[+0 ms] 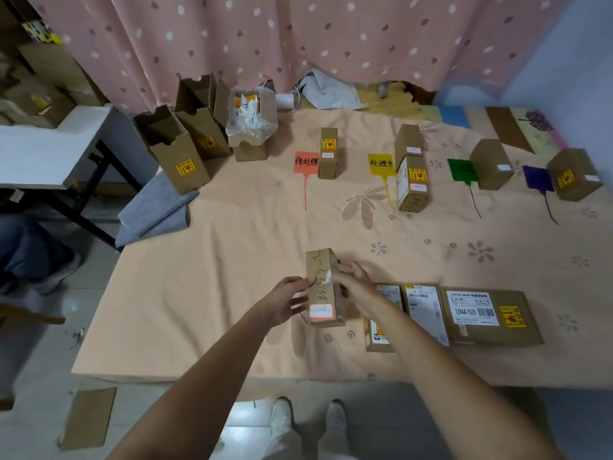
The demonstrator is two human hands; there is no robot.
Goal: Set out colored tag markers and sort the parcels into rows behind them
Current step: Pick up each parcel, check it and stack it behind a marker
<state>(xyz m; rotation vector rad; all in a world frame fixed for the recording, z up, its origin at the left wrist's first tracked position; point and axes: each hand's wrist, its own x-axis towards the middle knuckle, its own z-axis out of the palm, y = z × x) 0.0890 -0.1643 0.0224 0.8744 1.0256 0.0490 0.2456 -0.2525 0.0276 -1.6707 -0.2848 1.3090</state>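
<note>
Four tag markers out L to R on tabletop (232, 260): red tag (306, 163), yellow tag (381, 164), green tag (462, 171), purple tag (537, 179). One parcel by red, two by yellow, one each by green & purple, so sorting is partly done. Left hand (287, 300) & right hand (353, 282) both grip tall parcel (323, 287) near front edge, fingers curled round its sides. Approx 3 flat parcels (464, 313) unsorted just right of it.

You grip a matt brown cardboard parcel (323, 287) bearing paper labels; the peach floral tablecloth (232, 254) beneath looks soft, creased cotton.
</note>
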